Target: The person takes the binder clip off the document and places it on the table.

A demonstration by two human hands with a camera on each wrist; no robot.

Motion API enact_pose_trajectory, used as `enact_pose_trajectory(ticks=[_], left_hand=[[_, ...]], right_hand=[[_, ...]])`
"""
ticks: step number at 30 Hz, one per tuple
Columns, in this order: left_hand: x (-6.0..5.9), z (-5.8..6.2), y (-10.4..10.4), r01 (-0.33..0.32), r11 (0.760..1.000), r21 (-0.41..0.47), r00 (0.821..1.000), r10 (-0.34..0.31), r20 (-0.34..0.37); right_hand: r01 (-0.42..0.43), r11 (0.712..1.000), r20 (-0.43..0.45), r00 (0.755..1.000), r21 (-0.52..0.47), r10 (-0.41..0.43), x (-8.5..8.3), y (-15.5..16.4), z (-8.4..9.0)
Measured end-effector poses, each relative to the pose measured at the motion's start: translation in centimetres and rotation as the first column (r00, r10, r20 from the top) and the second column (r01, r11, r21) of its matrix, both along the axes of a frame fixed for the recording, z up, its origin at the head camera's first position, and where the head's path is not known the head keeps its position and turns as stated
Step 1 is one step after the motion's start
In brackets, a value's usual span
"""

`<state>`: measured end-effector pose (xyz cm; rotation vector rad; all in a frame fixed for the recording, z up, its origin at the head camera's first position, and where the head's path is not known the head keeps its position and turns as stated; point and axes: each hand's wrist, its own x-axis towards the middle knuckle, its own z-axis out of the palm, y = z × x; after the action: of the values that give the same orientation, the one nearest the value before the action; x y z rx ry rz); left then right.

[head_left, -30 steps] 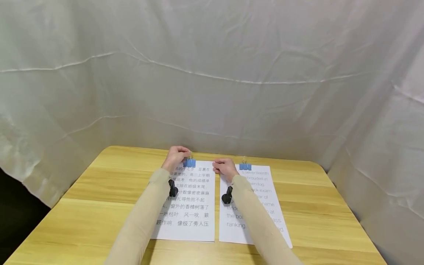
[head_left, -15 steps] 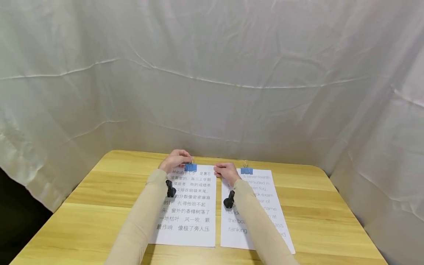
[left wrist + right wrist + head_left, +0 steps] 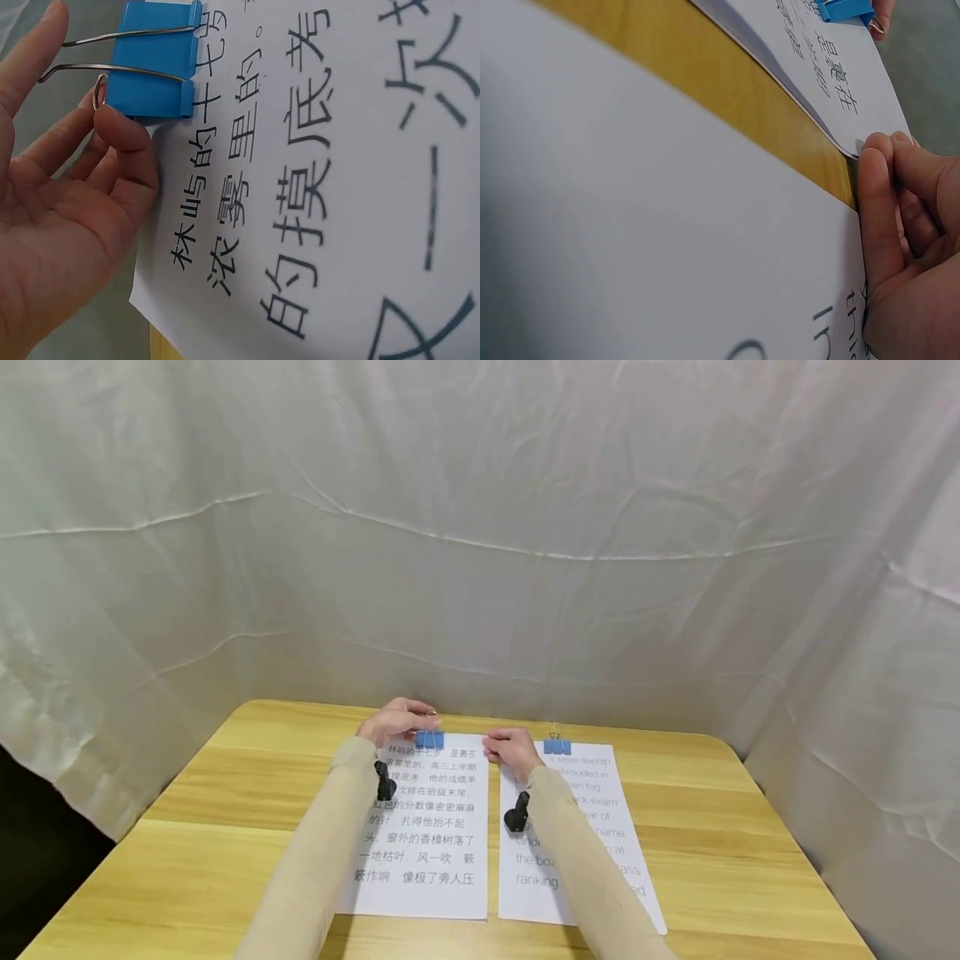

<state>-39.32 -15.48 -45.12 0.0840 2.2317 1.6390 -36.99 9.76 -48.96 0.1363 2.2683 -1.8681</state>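
Two printed sheets lie side by side on the wooden table [image 3: 225, 793]. The left sheet [image 3: 427, 835] carries Chinese text and has a blue binder clip [image 3: 429, 740] on its top edge. My left hand [image 3: 396, 720] is at that clip. In the left wrist view the thumb and a fingertip [image 3: 124, 131] flank the wire handles of the clip [image 3: 154, 67] and pinch them. The right sheet [image 3: 607, 810] has English text and its own blue clip [image 3: 557, 747]. My right hand [image 3: 510, 746] rests on its top left corner with curled fingers [image 3: 877, 202], beside the left sheet's corner [image 3: 825, 82].
A creased white cloth [image 3: 480, 527] hangs behind and around the table, close to its far edge. Black wrist-mounted cameras [image 3: 385, 781] sit on both beige sleeves. Bare wood shows to the left and right of the sheets.
The left fingers have come down over the clip's wire handles, which stood upright a second ago. The right hand has stayed on its sheet. The view has tilted slightly.
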Motion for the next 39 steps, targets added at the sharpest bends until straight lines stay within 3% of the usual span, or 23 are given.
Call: enact_pose_trajectory(ticks=[14,26,30,39], left_hand=[[-0.23,-0.77,-0.66,0.007,1.000,-0.017,0.997,-0.008,-0.080],[-0.23,-0.79,-0.72,-0.033,0.999,-0.008,0.991,0.031,-0.127],[-0.29,-0.94,-0.76,-0.058,0.998,0.004,0.990,0.058,-0.129],[-0.11,-0.21,-0.90,-0.183,0.982,0.049,0.973,0.188,-0.135]], right_hand=[[-0.004,1.000,0.010,1.000,0.000,0.004,0.10,-0.11,-0.31],[-0.011,1.000,-0.014,1.000,0.003,0.011,0.04,-0.07,0.00],[-0.008,1.000,-0.006,1.000,0.001,0.008,0.05,-0.17,-0.27],[-0.009,1.000,-0.004,1.000,-0.008,0.009,-0.07,-0.57,-0.40]])
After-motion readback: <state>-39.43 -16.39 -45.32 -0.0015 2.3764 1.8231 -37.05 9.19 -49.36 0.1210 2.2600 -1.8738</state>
